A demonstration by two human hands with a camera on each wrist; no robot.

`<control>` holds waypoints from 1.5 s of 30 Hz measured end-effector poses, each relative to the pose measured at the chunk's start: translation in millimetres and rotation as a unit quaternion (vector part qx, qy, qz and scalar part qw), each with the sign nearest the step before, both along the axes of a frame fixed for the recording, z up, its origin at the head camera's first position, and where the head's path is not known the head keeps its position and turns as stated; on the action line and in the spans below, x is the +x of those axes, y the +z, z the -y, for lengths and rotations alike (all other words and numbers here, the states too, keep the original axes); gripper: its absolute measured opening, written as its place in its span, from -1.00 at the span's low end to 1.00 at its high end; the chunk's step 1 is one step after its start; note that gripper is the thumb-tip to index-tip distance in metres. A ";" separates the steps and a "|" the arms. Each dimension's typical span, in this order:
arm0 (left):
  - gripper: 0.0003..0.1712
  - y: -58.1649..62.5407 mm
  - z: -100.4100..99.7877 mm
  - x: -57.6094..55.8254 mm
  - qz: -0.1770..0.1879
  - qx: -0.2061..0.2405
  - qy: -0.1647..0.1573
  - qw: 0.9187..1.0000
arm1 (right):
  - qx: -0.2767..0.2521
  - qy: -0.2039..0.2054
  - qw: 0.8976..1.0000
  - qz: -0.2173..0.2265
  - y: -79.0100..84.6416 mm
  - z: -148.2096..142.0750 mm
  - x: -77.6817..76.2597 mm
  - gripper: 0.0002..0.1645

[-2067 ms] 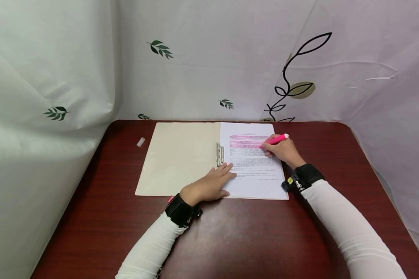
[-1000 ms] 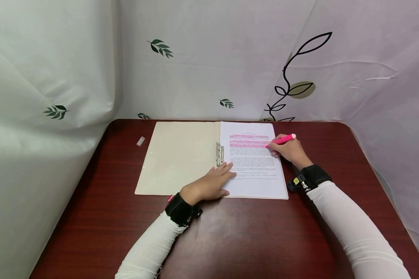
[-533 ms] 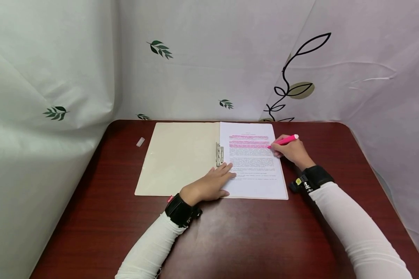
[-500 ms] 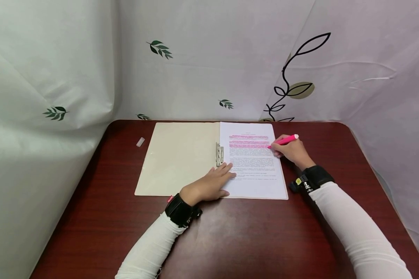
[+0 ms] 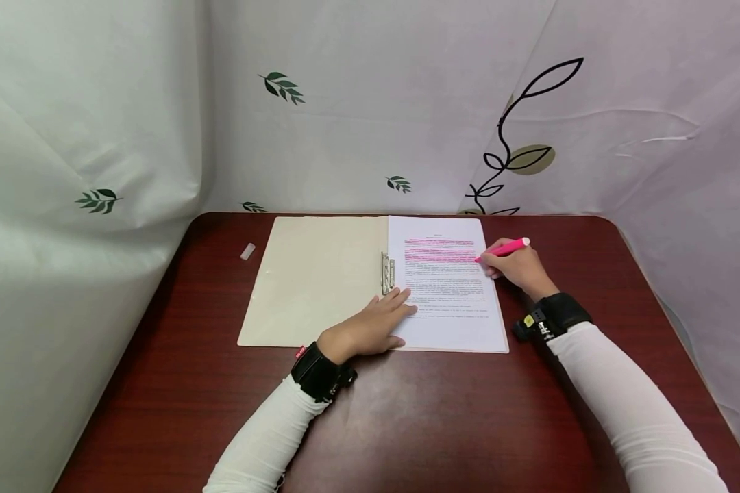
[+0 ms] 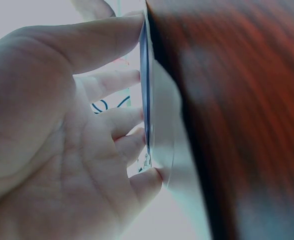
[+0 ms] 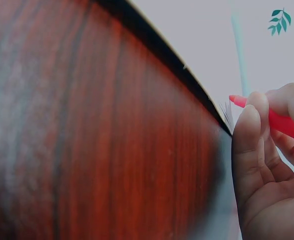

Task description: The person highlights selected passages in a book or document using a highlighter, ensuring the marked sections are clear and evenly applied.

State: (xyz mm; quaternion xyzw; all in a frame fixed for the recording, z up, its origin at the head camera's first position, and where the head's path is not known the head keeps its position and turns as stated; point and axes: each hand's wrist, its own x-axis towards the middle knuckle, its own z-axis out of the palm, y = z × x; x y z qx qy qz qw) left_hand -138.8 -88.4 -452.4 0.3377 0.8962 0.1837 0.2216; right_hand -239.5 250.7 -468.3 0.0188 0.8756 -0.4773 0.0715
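Observation:
A cream file folder (image 5: 321,274) lies spread flat on the table, with a metal clip (image 5: 388,272) at its fold. On its right half is a printed white page (image 5: 450,332), whose upper lines carry pink marking. My right hand (image 5: 514,267) pinches a pink highlighter (image 5: 507,247), its tip at the right end of the lowest pink line. In the right wrist view, the highlighter (image 7: 283,122) shows between thumb and fingers. My left hand (image 5: 366,330) rests with spread fingers across the page's lower left and the folder; the left wrist view shows its fingertips (image 6: 132,30) on the paper.
A small white block (image 5: 248,251), like an eraser, lies on the dark red wooden table (image 5: 395,424) left of the folder. A white curtain (image 5: 358,103) with leaf prints hangs right behind the table's far edge and along both sides.
My right hand has slid rightward with the highlighter, from inside the text to the line's right end, and the pink line has grown longer. The left hand stays in place.

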 end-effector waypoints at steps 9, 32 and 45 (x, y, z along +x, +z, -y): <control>-0.24 -1.3 0.9 -1.1 0.000 0.003 0.002 1.000 | -0.034 -0.002 0.999 -0.010 -3.9 -1.1 -1.6 -0.68; -0.26 0.5 -1.2 -0.9 -0.005 0.005 -0.003 1.000 | -0.334 -0.060 0.940 -0.034 26.0 -23.1 33.2 -0.74; -0.25 1.6 -1.0 -1.3 0.000 0.003 -0.001 1.000 | -0.498 -0.042 0.866 0.006 4.3 -29.0 70.5 -0.90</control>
